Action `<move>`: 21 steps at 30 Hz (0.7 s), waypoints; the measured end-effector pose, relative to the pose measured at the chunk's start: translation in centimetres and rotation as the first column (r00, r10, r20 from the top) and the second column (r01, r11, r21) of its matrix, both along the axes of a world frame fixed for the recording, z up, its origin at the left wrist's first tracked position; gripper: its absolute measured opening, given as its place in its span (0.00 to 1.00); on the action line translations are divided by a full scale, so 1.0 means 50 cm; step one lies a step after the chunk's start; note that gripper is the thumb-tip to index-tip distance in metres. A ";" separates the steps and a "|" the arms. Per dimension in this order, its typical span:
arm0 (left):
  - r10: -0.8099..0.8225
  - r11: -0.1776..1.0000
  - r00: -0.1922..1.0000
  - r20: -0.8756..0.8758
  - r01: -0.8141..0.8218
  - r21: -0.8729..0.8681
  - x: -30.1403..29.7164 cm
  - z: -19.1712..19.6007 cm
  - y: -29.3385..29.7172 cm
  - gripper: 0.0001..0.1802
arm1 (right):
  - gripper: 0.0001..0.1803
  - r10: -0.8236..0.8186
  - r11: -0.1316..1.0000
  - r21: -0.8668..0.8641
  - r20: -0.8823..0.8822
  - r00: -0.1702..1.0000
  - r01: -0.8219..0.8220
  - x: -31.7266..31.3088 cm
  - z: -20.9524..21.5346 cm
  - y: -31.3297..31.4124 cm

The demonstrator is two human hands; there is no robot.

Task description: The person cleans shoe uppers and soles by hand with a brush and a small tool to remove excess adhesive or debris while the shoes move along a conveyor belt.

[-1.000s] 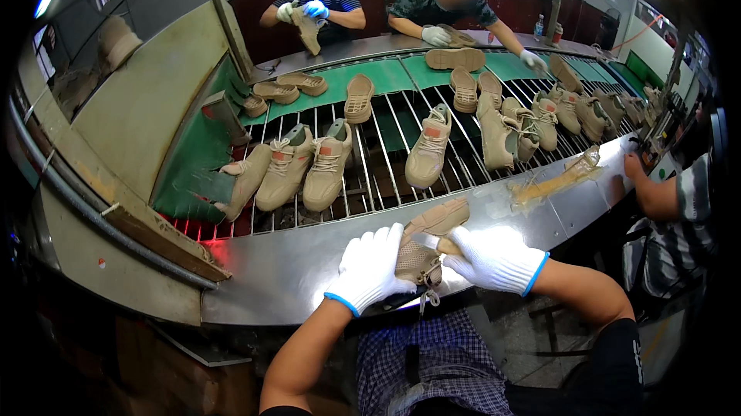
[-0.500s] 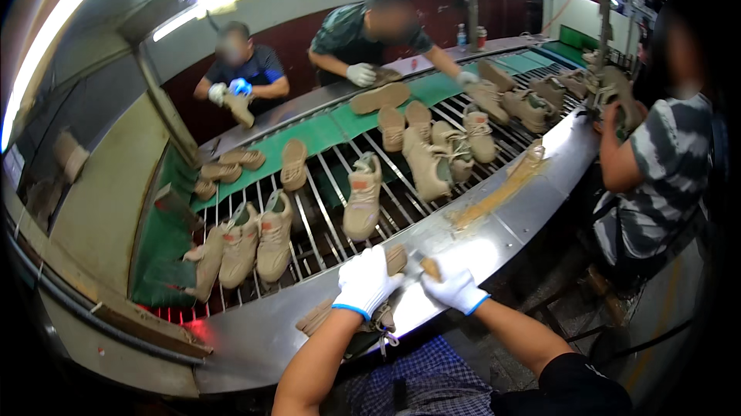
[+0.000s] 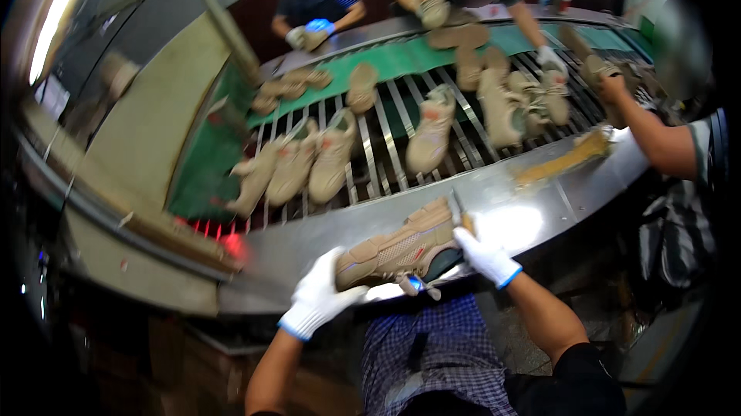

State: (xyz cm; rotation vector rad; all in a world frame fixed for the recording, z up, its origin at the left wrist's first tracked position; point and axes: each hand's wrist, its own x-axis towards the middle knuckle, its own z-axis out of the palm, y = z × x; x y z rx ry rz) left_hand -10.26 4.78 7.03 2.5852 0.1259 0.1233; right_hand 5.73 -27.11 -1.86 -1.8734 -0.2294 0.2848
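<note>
A beige lace-up sneaker point(image 3: 401, 246) lies on its side along the metal ledge, its sole turned away from me and its laces toward me. My left hand point(image 3: 320, 292), in a white knit glove, grips it at the toe. My right hand point(image 3: 488, 255), gloved alike, is beside the heel, closed around a small tool with a tan handle point(image 3: 468, 222). A thin grey part rises from that handle; its kind is blurred. Whether the right fingers also touch the heel I cannot tell.
Past the metal ledge point(image 3: 309, 242) is a slatted conveyor point(image 3: 378, 150) carrying several beige sneakers point(image 3: 333, 155). Loose soles point(image 3: 361, 88) lie on the green strip behind. Yellow residue point(image 3: 563, 160) marks the ledge. Two people work opposite; another person's arm point(image 3: 656, 142) reaches in from the right.
My left hand has moved left and down to the sneaker's toe. The sneaker now shows fully between my hands. My view has shifted, and a person opposite now holds up a shoe.
</note>
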 end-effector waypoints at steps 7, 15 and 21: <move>-0.136 0.983 0.984 -0.114 0.148 0.111 0.087 0.051 -0.013 0.48 | 0.28 0.582 0.719 -0.544 0.130 0.803 -0.433 -0.085 0.201 0.055; -0.387 0.901 0.912 -0.132 0.405 0.154 0.166 0.031 -0.019 0.40 | 0.30 0.355 0.740 -0.617 0.020 0.935 -0.268 -0.029 0.182 0.007; -0.419 0.868 0.879 -0.228 0.461 0.185 0.175 0.063 -0.035 0.47 | 0.30 0.493 0.619 -0.694 -0.020 0.870 -0.367 -0.054 0.210 -0.043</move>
